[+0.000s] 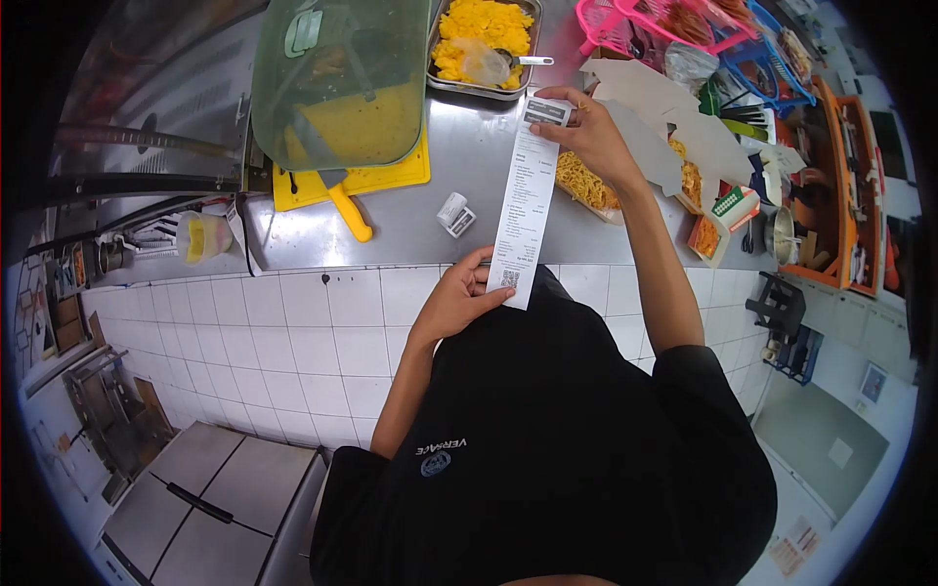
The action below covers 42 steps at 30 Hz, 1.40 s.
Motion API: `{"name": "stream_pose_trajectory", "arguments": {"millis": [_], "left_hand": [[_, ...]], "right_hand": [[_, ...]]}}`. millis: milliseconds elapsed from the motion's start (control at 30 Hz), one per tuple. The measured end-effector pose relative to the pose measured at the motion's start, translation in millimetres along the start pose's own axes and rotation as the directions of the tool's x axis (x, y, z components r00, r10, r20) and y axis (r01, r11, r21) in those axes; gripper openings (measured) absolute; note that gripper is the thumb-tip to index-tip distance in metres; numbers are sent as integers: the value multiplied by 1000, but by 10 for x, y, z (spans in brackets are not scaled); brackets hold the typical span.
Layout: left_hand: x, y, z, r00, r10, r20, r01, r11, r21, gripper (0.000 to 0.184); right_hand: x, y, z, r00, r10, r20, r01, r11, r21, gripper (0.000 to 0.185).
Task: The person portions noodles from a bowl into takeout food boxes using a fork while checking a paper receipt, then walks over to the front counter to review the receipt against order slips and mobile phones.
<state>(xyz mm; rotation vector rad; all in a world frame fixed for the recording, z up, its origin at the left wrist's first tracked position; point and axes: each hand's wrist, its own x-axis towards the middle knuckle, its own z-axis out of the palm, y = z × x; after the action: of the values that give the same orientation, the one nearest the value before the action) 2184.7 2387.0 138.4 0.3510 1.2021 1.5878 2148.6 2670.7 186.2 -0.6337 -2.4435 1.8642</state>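
Note:
A long printed paper receipt [528, 210] is stretched upright between my two hands above the counter's front edge. My left hand [457, 295] pinches its lower end, near the printed QR code. At the top end, my right hand [586, 135] grips the paper between thumb and fingers. A small curled paper slip [455, 215] lies on the steel counter left of the receipt. Just beyond my right forearm sit open cardboard boxes, one with noodles [584, 184], another with orange-coloured food [705, 237].
On the left, a green translucent tub [342, 88] rests over a yellow cutting board [403, 168], beside a yellow-handled knife [352, 215]. Behind stands a metal tray [479, 93] of yellow food with a spoon. Pink [640, 20] and blue baskets [782, 88] fill the back right.

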Motion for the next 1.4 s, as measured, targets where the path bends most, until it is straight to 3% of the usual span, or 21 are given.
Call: {"name": "stream_pose_trajectory", "arguments": {"millis": [167, 233, 300, 333, 367, 400, 500, 567, 700, 767, 833, 967, 1033, 1067, 1100, 1167, 1200, 1233, 1300, 1367, 1400], "left_hand": [[18, 31, 46, 998, -60, -34, 61, 997, 51, 56], [19, -4, 87, 997, -74, -28, 77, 986, 146, 54], [28, -79, 146, 999, -35, -1, 34, 964, 262, 52], [46, -117, 199, 1000, -7, 18, 2, 957, 290, 50], [93, -168, 254, 999, 24, 37, -34, 949, 314, 48], [136, -236, 296, 998, -8, 56, -7, 963, 271, 44], [331, -225, 677, 990, -69, 123, 42, 977, 209, 37], [499, -327, 966, 989, -67, 132, 23, 950, 311, 28], [978, -643, 1720, 970, -175, 167, 31, 775, 631, 26], [1216, -812, 2311, 952, -113, 286, -72, 824, 562, 27], [1414, -1085, 2951, 939, -117, 323, -54, 878, 475, 25], [1899, -1883, 4133, 868, -315, 385, 13, 788, 615, 24], [1978, -2122, 4881, 778, -374, 504, 101, 868, 487, 23], [2078, -2367, 5137, 734, -397, 551, 129, 878, 461, 23], [2174, -2592, 5359, 726, -392, 565, 128, 884, 449, 23], [2383, -2870, 5819, 600, -534, 596, 254, 833, 492, 25], [2506, -2958, 6055, 584, -540, 606, 156, 807, 569, 29], [2685, -3050, 6275, 578, -544, 609, 156, 806, 571, 29], [3131, -3245, 6740, 381, -536, 753, 23, 820, 572, 34], [3619, -3395, 7362, 407, -573, 711, 101, 802, 588, 34], [3961, -3500, 7692, 422, -556, 716, 142, 820, 554, 32]], "right_hand": [[-131, -29, -42, 998, 16, -59, -14, 999, 46, 42], [-225, 15, -132, 995, -75, -67, 82, 991, 103, 44], [-331, 167, -213, 998, 3, -69, -1, 1000, 25, 46], [-503, 149, -201, 992, -95, -84, 98, 995, 29, 49], [-544, 388, -213, 971, -215, -104, 180, 946, -269, 52], [-662, 461, -224, 994, -102, -50, 97, 991, -92, 52], [-1139, 709, -272, 994, -103, -40, 108, 984, 143, 52], [-1452, 925, -398, 989, -112, -95, 135, 949, 286, 53], [-2293, 1129, -1137, 960, -40, -277, 160, 890, 426, 55], [-2746, 1389, -1593, 939, 65, -336, 102, 884, 456, 58], [-3204, 1786, -1955, 924, 94, -371, 76, 905, 418, 60], [-4115, 2321, -2765, 805, 111, -583, 164, 903, 398, 61], [-4678, 2319, -3288, 634, 251, -731, -155, 968, 198, 60], [-4873, 2560, -3542, 552, 117, -826, -145, 988, 43, 54], [-5088, 2793, -3851, 546, 115, -830, -159, 987, 32, 54], [-5490, 3135, -4453, 344, 68, -937, -228, 973, -13, 44], [-5677, 3370, -4728, 309, 160, -937, -251, 965, 82, 42], [-5867, 3640, -5031, 272, 249, -930, -271, 947, 174, 41], [-6233, 4332, -5493, 215, 348, -913, -420, 877, 236, 41], [-6606, 5283, -5735, 145, 361, -921, -594, 777, 211, 42], [-6857, 6076, -5676, 137, 217, -967, -652, 755, 77, 43]]}}
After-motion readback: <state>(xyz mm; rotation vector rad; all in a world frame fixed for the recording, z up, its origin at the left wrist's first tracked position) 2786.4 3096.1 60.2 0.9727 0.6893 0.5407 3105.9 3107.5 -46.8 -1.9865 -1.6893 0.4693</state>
